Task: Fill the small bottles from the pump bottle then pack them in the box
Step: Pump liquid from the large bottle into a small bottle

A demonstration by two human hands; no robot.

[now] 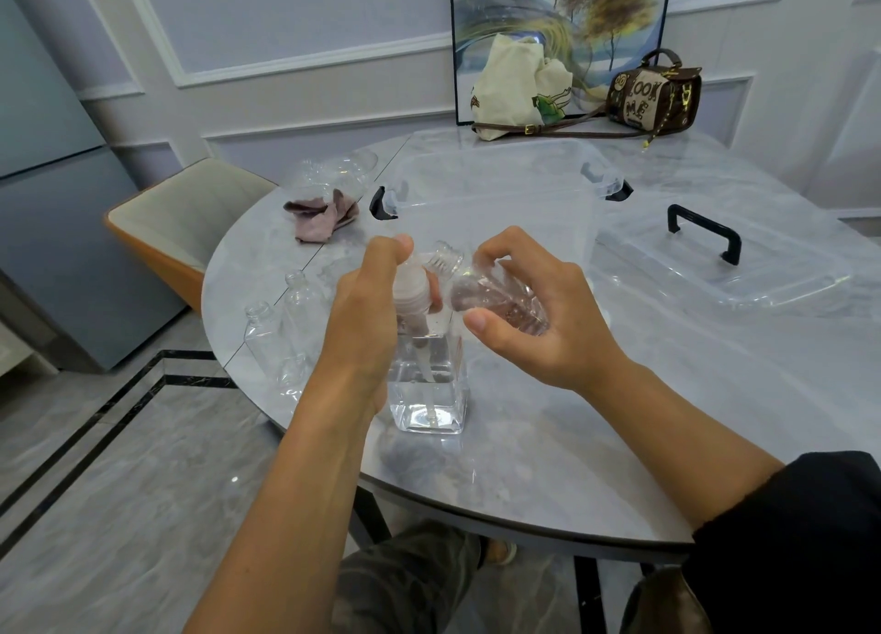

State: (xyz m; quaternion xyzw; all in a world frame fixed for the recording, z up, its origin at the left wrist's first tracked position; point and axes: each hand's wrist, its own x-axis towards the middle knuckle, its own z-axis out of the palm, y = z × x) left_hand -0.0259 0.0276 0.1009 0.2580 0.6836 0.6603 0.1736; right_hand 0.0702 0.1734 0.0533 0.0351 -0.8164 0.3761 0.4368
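While the left hand (367,319) curls round the pump bottle (429,395) head, the right hand (548,328) clasps a tilted small bottle (484,295), open neck just beside the left fingertips

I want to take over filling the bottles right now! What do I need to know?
Left hand grips the pump head of the pump bottle, thumb on top; the bottle stands on the table.
Right hand holds a small bottle tilted, with its open neck by the nozzle.
The spare bottles, uncapped, stand to the left.
The clear box sits open behind the hands, with its lid to the right.
Done: nothing packed that I can see.
Left: fill each bottle, then pack them all in the box.
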